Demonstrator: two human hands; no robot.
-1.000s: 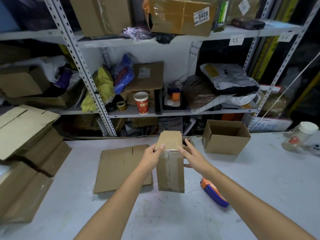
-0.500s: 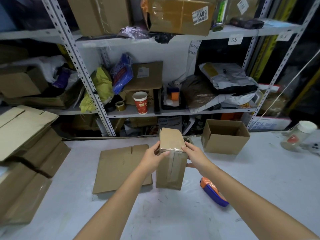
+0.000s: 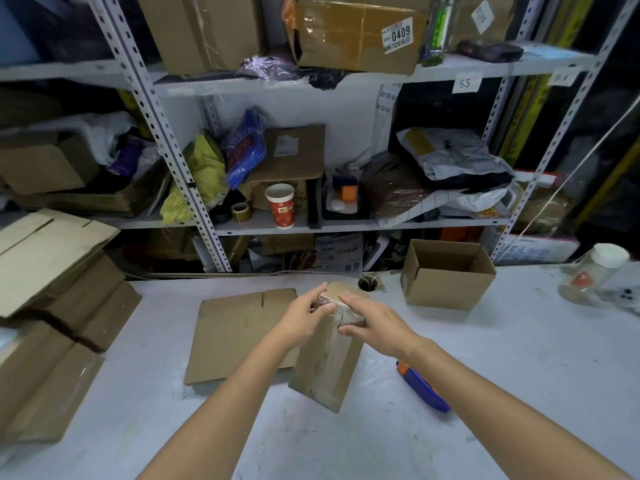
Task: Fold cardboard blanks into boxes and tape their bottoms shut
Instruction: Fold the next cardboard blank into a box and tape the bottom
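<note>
— Gripping the small cardboard box (image 3: 325,372) at its far end, our left hand (image 3: 303,323) curls thumb and fingers round the left edge, right?
— Yes. Our right hand (image 3: 379,323) lies over the same end from the other side, fingers across the top and thumb pinching the side. Both hands hold it, and neither is spread wide.
— How does the box sit?
— It is tilted, with its near end dropping below our wrists toward the white table (image 3: 502,375). Clear tape runs down the face turned to us. We cannot tell whether the low corner touches the table.
— What is just left of our left hand?
— A flat cardboard blank (image 3: 235,334) lies on the table, partly under our left forearm.
— And right of our right wrist?
— A blue tool (image 3: 424,391) with an orange end lies near the forearm, apart from the box.
— Farther out?
— Beyond the right hand stands an open-topped box (image 3: 446,277). Well off to the right is a jar (image 3: 597,271) with a white lid. Far left of our left hand is a stack of flat blanks (image 3: 52,271). Past both hands, on the metal shelf (image 3: 346,226), a red paper cup (image 3: 280,206) stands beside a roll of tape (image 3: 239,212).
</note>
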